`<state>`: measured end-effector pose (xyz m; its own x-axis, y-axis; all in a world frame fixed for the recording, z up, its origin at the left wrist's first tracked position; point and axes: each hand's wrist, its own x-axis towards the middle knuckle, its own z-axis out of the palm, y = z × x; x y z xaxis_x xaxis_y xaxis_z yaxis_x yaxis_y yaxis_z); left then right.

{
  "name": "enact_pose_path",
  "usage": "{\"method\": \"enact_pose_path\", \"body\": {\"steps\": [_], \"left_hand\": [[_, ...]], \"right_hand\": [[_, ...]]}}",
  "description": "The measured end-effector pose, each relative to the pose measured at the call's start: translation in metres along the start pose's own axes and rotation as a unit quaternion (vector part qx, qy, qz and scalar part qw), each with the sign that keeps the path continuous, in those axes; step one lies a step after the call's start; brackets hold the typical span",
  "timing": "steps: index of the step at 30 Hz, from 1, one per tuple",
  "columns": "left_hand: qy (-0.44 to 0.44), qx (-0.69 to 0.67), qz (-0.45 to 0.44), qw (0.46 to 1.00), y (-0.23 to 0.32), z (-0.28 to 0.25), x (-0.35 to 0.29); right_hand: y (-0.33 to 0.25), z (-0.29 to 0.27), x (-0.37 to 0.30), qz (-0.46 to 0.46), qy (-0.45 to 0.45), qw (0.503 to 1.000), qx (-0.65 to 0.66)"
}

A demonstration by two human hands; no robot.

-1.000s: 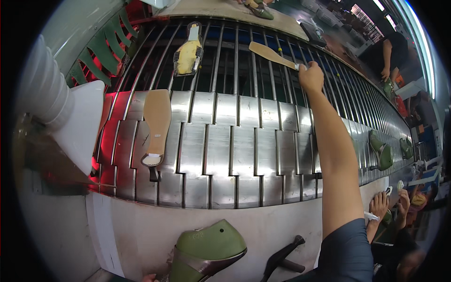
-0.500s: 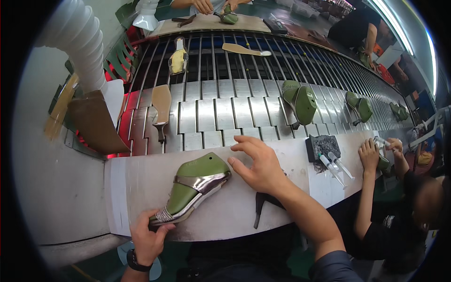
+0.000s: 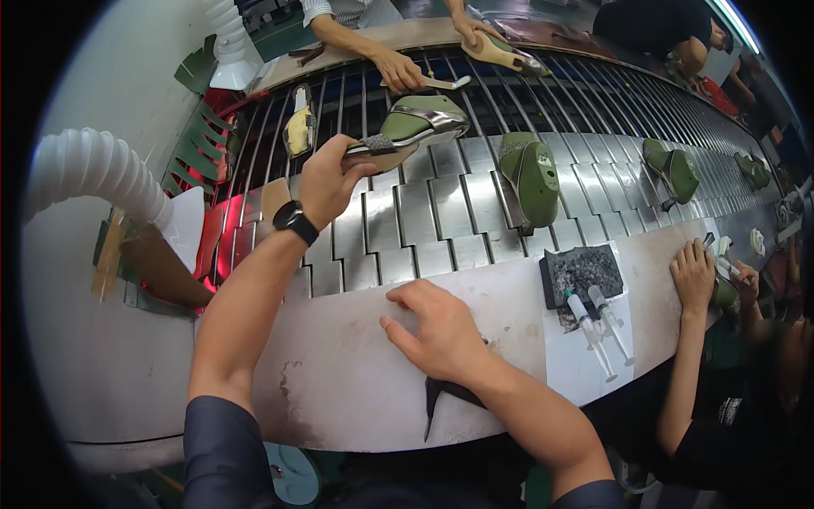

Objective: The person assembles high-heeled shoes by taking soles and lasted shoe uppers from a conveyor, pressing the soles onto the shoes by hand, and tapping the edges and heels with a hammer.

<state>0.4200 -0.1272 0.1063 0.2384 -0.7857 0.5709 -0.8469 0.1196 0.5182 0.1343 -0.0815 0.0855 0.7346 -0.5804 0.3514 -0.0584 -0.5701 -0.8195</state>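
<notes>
My left hand [image 3: 326, 180], a dark watch on its wrist, reaches over the metal conveyor and grips a shoe on a green last [image 3: 411, 127]. Its fingers close on the narrow heel end of the shoe, and the toe, crossed by a shiny silver band, points away to the right. The shoe is held above the slats. Back over the pale workbench [image 3: 331, 356], my right hand [image 3: 437, 331] is open and bare, its fingers curved and apart. Partly hidden under that hand and forearm lies a dark, bent tool [image 3: 449, 392].
Several green lasts, one nearest at centre right [image 3: 531, 182], rest on the conveyor [image 3: 365, 216]. A dark block [image 3: 581, 270] with two syringes [image 3: 598, 327] sits on the bench. Across, a person's hands [image 3: 398, 69] hold a tan piece and a tan-soled shoe. White hoses [image 3: 102, 174] stand left.
My left hand has lifted the shoe off the bench and carried it forward over the conveyor. My right hand has come nearer. The person opposite has reached over the conveyor.
</notes>
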Motion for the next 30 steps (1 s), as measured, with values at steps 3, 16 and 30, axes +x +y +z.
{"method": "enact_pose_path", "body": {"steps": [3, 16, 30], "left_hand": [[-0.032, 0.006, -0.011, 0.999, -0.029, 0.051, 0.044], [-0.006, 0.130, -0.131, 0.983, -0.083, 0.085, 0.095], [-0.124, 0.297, -0.202, 0.925, -0.018, -0.108, -0.127]], "right_hand": [[0.000, -0.005, 0.002, 0.039, -0.023, 0.999, 0.000], [-0.002, -0.002, 0.014, 0.050, -0.035, 0.998, 0.015], [-0.011, 0.010, 0.010, 0.160, -0.043, 0.965, 0.202]]}}
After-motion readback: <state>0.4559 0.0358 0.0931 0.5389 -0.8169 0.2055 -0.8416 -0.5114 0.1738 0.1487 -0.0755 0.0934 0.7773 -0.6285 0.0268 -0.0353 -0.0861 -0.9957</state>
